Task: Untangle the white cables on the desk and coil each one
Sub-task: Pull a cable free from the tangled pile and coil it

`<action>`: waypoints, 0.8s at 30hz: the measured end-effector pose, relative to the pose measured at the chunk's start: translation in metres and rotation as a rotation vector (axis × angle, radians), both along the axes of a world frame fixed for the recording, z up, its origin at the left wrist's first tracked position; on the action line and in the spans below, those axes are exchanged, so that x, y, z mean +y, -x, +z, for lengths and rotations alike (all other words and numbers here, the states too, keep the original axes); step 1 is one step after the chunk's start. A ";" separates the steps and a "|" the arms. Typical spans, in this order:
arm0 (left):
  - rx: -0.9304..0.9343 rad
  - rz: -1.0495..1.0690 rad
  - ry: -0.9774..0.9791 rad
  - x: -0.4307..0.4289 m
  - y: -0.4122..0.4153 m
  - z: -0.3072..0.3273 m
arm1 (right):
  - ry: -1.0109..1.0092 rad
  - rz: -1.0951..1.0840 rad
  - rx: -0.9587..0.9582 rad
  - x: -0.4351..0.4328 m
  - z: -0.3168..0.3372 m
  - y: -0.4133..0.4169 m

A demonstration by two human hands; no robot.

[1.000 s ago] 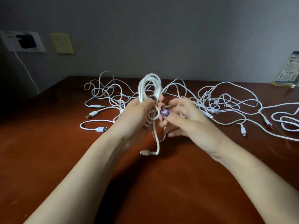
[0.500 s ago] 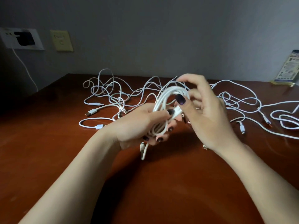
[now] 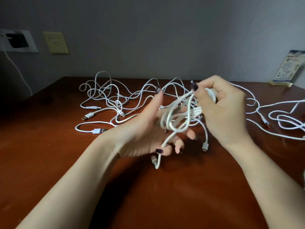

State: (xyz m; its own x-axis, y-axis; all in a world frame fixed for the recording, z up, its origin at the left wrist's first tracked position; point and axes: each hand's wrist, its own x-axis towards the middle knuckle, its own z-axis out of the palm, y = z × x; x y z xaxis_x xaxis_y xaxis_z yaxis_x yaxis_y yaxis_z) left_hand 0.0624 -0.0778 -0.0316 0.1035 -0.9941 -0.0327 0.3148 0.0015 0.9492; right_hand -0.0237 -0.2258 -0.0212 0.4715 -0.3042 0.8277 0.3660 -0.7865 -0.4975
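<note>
The step in hand looks like finishing one coil. Its white loops sit between the two hands, above the worktop and in front of the tangle.

The right hand has its grip clamped on the coil's upper end. Thumb and forefinger pinch a strand at the top, and the other fingers curl round the loops. The left hand has its grip apart, with the thumb lifted clear and the fingers spread and loosely bent under the lower end, so it cradles rather than squeezes.

Below that open grip a tail hangs to a plug near the worktop.

The next move probably calls for the left grip to close on the loops so they do not spring apart. The right could then wind or tuck the loose tail round the bundle, and the coil could be set down apart from the tangle.
</note>
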 end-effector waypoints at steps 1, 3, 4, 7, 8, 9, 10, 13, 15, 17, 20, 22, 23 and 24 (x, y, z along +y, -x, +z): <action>0.034 -0.018 0.034 -0.002 -0.001 0.001 | -0.096 -0.017 -0.021 -0.002 0.001 -0.001; 0.062 -0.030 0.076 -0.003 0.000 0.003 | -0.259 0.005 -0.085 -0.003 0.002 -0.002; 0.033 -0.006 0.068 -0.005 0.001 0.003 | -0.324 0.034 -0.100 -0.002 0.003 -0.002; -0.134 0.162 0.023 -0.007 0.000 0.000 | -0.448 0.235 -0.012 0.002 0.004 -0.003; -0.216 0.234 0.013 -0.006 -0.001 0.000 | -0.440 0.305 0.047 0.002 0.004 -0.002; -0.294 0.289 0.014 -0.003 -0.003 0.001 | -0.408 0.362 0.095 0.004 0.004 -0.001; -0.366 0.337 0.015 0.001 -0.006 0.002 | -0.364 0.409 0.136 0.004 0.005 0.000; -0.552 0.372 0.038 0.013 -0.013 0.006 | -0.298 0.524 0.261 0.006 0.006 0.006; -0.616 0.394 0.038 0.018 -0.014 0.008 | -0.260 0.567 0.308 0.009 0.007 0.009; -0.630 0.388 0.036 0.019 -0.013 0.009 | -0.203 0.531 0.275 0.012 0.007 0.012; -0.592 0.401 0.037 0.019 -0.014 0.009 | -0.063 0.296 0.152 0.006 0.005 0.009; -0.573 0.445 0.027 0.018 -0.015 0.009 | 0.094 0.062 0.060 0.000 0.001 0.005; -0.587 0.464 0.018 0.016 -0.015 0.009 | 0.155 -0.036 0.006 -0.003 -0.001 0.003; -0.604 0.484 0.007 0.015 -0.014 0.008 | 0.192 -0.115 -0.047 -0.004 -0.003 0.001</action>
